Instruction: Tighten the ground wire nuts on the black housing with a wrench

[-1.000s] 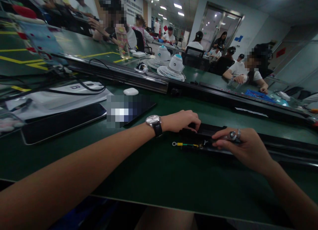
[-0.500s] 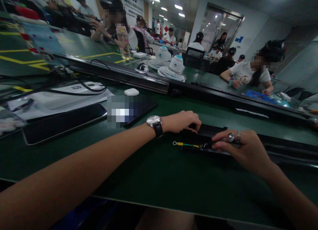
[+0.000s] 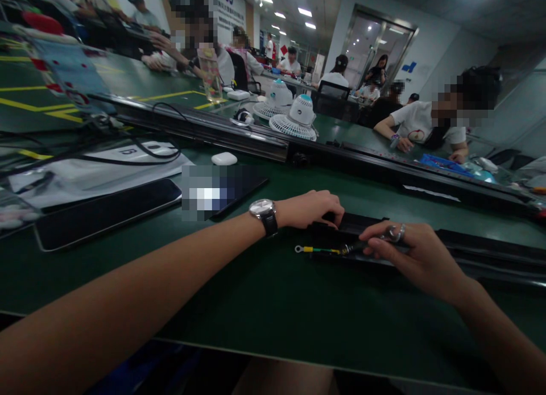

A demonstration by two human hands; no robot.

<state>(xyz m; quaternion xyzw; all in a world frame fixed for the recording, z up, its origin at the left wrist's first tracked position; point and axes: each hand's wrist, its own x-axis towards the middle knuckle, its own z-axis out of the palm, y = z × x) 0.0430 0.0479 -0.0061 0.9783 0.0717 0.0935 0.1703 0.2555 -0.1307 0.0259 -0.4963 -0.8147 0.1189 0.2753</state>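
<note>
While the left hand [image 3: 319, 207] curls at the black channel's [image 3: 364, 220] left end, probably steadying it, the right hand [image 3: 418, 252] bunches thumb and forefinger beside the green-yellow wire [image 3: 326, 250]; can't tell if either clamps anything. Channel lies on green table [image 3: 273, 315].

- The right hand [image 3: 409, 253] has turned a little, and its fingertips have slid a bit left.
- Its rings [image 3: 398, 233] now show from another side.
- The person on the right [image 3: 412, 119] has shifted farther right, and a round red shape now shows at the chest.
- By the left person's raised hand [image 3: 166, 44], a blurry pale shape has come into sight.
</note>
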